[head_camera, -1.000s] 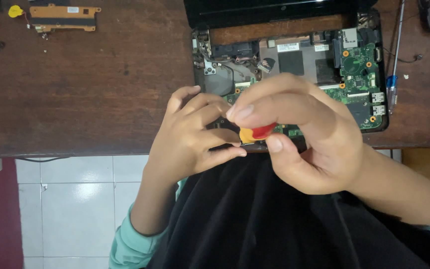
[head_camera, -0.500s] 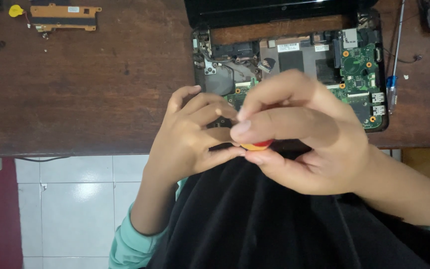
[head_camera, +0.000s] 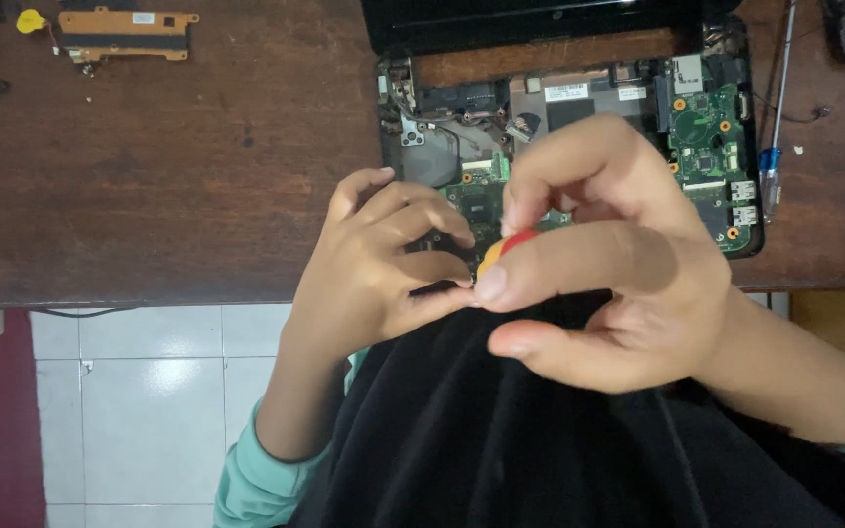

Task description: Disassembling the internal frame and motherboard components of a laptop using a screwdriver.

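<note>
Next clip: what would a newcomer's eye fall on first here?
First, the two hands meeting at centre: the right hand pinches a small red and yellow object against the left hand, just over the table edge. Behind them lies an opened laptop with its green circuit board bare. At far upper left of the dark wooden table rests an orange board part.

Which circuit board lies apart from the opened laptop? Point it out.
The orange board at the desk's far left corner; the green board sits inside the laptop beyond both hands.
</note>
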